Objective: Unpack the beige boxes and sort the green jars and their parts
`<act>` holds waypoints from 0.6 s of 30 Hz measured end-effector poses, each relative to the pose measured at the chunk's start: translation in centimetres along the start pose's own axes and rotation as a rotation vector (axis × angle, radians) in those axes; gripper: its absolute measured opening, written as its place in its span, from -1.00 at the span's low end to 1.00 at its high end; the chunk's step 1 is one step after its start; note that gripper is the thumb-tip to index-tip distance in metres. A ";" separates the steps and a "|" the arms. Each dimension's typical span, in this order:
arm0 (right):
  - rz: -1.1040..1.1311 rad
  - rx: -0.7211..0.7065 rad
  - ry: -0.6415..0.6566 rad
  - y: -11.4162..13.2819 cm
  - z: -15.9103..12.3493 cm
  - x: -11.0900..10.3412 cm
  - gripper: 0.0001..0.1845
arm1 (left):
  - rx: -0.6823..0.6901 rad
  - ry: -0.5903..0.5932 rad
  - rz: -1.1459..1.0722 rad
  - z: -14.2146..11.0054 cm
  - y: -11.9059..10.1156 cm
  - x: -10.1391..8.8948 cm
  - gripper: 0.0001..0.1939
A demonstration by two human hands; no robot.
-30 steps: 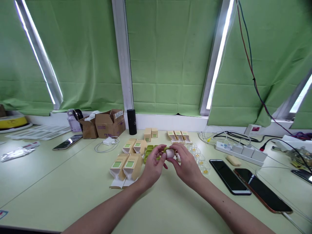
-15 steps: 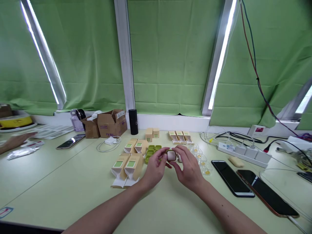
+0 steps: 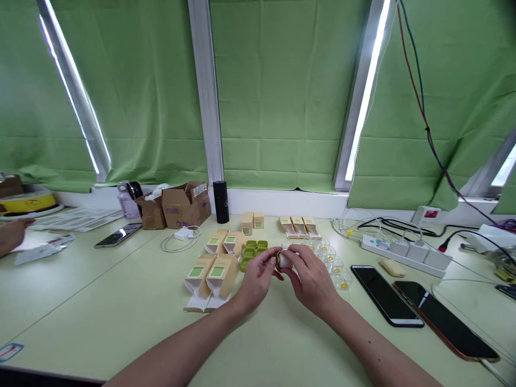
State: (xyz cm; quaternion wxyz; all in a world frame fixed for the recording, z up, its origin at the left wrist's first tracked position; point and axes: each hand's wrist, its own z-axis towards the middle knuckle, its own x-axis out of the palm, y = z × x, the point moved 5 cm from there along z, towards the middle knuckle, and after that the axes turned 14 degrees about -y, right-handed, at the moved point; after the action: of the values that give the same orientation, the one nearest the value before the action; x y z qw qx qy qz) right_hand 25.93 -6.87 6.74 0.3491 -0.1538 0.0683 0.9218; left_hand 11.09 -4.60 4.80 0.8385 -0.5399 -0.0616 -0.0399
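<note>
Above the table, both hands hold a small white rounded block with a dark olive square cap or rim on its left side. My left hand pinches the olive side between thumb and fingers. The fingertips of my right hand are closed on the white part. Just behind my left hand are several small olive-green square cups, partly covered by it. Clear plastic cups with yellow centres stand in rows beyond my right hand, some hidden behind it. Open kraft paper boxes with green labels lie left of my left hand.
More kraft boxes stand at the back. Two phones and a power strip with cables lie on the right. A black cylinder and cardboard boxes line the wall. Another person's hand is at far left.
The held piece has turned, so its white face within the olive rim now points to the right. My right fingers have closed over it. The other person's hand has moved left.
</note>
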 end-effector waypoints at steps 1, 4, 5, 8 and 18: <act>0.005 0.006 0.007 0.0 0.0 0.0 -0.61 | 0.003 0.002 0.010 0.0 0.0 0.0 -0.51; 0.018 0.022 0.022 0.0 0.0 0.1 -0.59 | 0.021 0.013 0.053 0.1 0.4 0.0 -0.48; 0.022 0.026 0.027 0.0 0.0 0.1 -0.57 | 0.030 0.015 0.066 0.1 0.6 0.0 -0.47; 0.025 0.027 0.038 0.0 -0.1 0.2 -0.56 | 0.061 0.013 0.097 0.2 0.9 -0.1 -0.47; -0.051 -0.015 0.061 0.1 -0.2 0.3 -0.63 | 0.153 0.006 0.206 0.1 0.3 -0.1 -0.53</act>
State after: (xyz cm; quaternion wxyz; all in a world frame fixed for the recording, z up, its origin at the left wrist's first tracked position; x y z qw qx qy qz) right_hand 25.66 -6.81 6.47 0.3691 -0.1862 0.0679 0.9080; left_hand 11.07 -4.37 4.55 0.8771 -0.4778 -0.0060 0.0498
